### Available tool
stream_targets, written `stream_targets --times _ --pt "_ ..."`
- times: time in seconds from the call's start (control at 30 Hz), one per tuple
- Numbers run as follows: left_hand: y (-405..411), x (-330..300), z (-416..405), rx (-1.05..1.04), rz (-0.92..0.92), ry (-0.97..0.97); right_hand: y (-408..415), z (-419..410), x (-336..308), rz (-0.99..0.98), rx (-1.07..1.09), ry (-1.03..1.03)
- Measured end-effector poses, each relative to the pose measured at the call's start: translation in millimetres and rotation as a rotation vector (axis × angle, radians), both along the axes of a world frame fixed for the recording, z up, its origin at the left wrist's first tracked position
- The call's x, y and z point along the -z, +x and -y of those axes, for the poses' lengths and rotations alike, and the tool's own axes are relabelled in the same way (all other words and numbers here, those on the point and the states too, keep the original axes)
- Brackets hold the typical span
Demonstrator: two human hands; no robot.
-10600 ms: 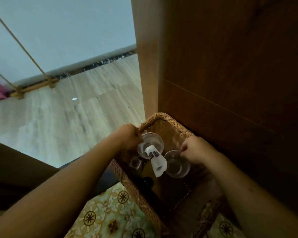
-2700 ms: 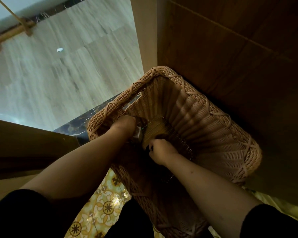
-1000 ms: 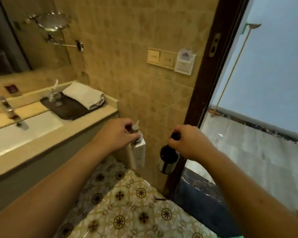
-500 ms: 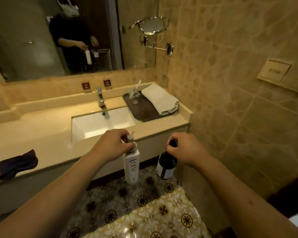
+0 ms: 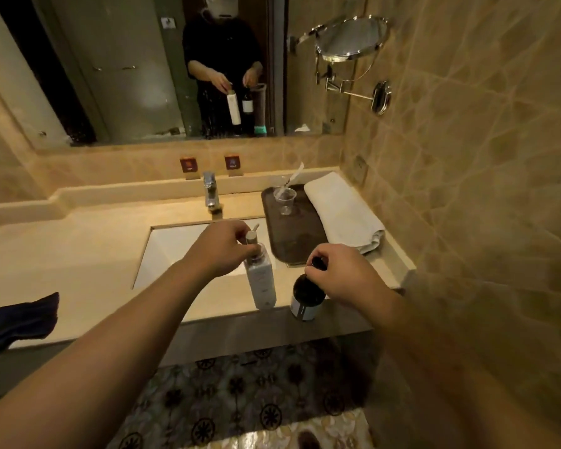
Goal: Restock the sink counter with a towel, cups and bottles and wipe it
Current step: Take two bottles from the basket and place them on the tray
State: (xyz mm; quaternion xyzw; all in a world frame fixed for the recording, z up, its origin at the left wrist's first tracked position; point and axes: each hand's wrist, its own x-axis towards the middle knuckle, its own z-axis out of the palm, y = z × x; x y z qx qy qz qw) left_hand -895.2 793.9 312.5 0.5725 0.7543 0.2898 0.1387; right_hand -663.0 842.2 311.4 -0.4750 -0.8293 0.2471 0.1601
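A person stands at a long beige stone sink counter, smooth and polished, set against a wall of marbled tan tiles. A wide mirror above it reflects a figure in dark clothes holding two bottles. A rectangular white basin is sunk into the counter, with a chrome tap behind it.

To the right of the basin lies a dark oblong tray with rounded corners. A folded white towel, soft and thick, rests along the tray's right edge. One clear plastic cup stands on the tray near the back, with a pale wrapped item poking out of it. So the towel and one cup look to be in place already; the bottles are not yet set down.

At the counter's far left a dark crumpled cloth lies at the front edge, so wiping probably remains to be done.

The left hand has its fingers closed around the pump neck of a tall white bottle, which hangs over the basin's front right corner. The right hand pinches the black cap of a squat dark bottle with a pale label, held just beside the white one, over the counter's front edge.
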Motion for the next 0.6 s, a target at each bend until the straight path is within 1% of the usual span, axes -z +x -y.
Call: stream_targets --times 0.23,0.37,0.6 --pt "-26 2 -99 0.007 -0.014 -0.01 -30 -80 17 0.018 0.028 -0.026" --pt "-52 12 -162 0.056 -0.001 -0.011 -50 -119 24 0.037 0.094 -0.027" --pt "-90 27 -266 0.177 0.023 -0.033 -91 -175 28 0.086 0.242 -0.102"
